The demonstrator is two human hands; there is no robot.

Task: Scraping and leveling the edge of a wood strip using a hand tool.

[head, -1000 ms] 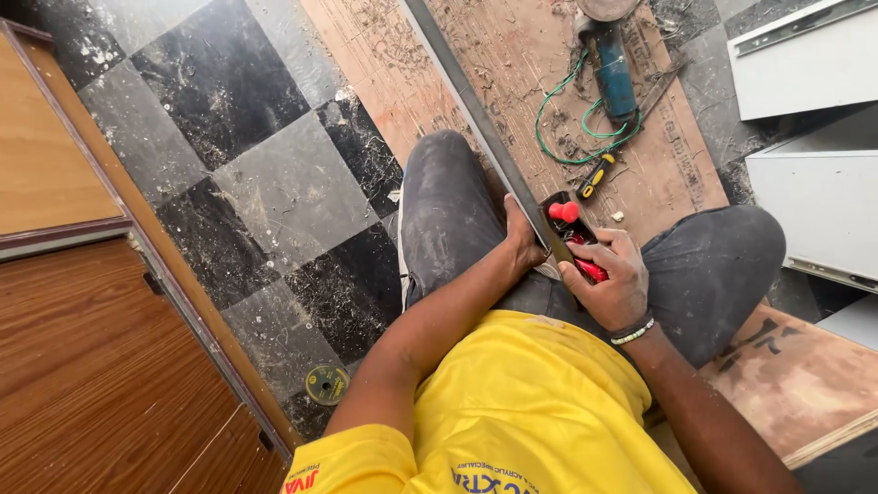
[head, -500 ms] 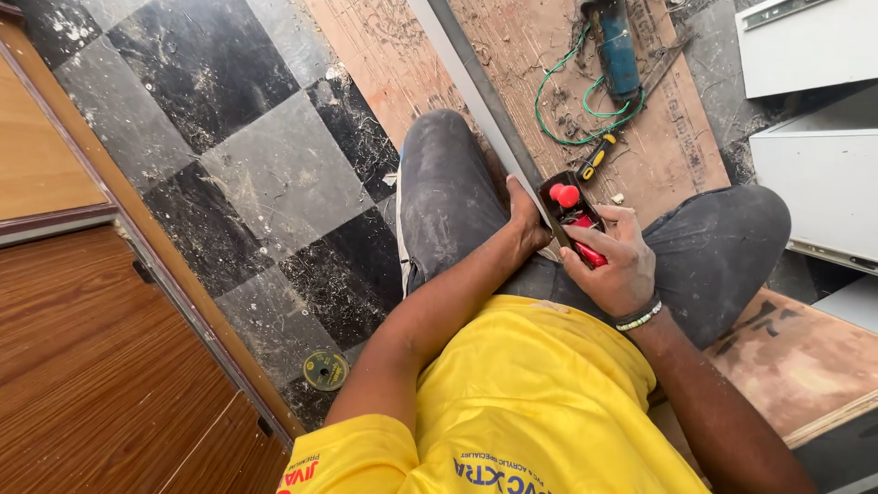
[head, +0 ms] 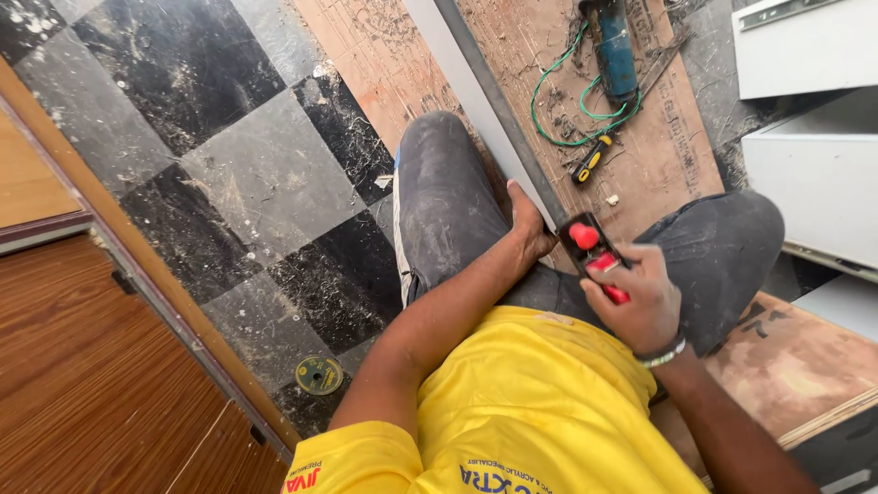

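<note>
**Trimming the grey strip: grip and support**

While the person sits on the checkered floor (head: 229, 183), a long grey strip (head: 476, 101) runs between the knees and away over a plywood board (head: 658, 155). The left hand (head: 526, 229) presses down on the strip's near end, fingers clenched over it. Just right of the strip's near end, the right hand (head: 640, 306) is closed around a black-and-red hand tool (head: 593, 256), which looks like a trimmer or cutter; whether its working edge touches the strip cannot be told.

Judgement: the step in hand appears to be dressing the strip's near end. To do it well, the left hand should pin the strip flat with the thumb clear of the tool's path, and the tool should be seated square on the edge before any stroke, then driven away from the holding hand.

Beyond the strip's far part lie a blue power tool (head: 615, 46) with a green cord (head: 567, 110) and a yellow-handled screwdriver (head: 591, 160), well apart from both hands. White cabinet panels (head: 814, 137) stand right of the board.
</note>
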